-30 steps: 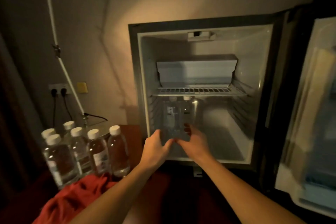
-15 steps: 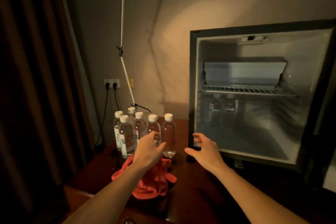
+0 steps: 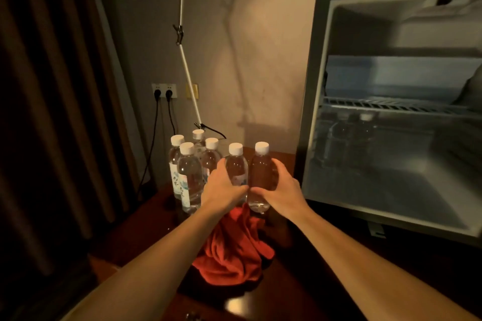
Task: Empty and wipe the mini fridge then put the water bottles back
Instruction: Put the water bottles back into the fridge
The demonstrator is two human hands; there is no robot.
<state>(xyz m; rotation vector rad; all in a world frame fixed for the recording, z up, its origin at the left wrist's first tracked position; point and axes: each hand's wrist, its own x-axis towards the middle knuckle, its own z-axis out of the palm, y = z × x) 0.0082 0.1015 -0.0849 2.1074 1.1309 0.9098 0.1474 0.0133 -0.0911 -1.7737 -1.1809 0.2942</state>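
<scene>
Restocking now: left hand (image 3: 223, 185) and right hand (image 3: 280, 187) each wrap a bottle (image 3: 236, 167), centre frame; next, carry to fridge (image 3: 391, 117).

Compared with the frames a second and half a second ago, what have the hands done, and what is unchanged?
Both hands left the fridge and moved left. The left hand now grips one bottle, the right hand its neighbour. Unchanged: two bottles inside the open fridge, red cloth on the table.
</scene>
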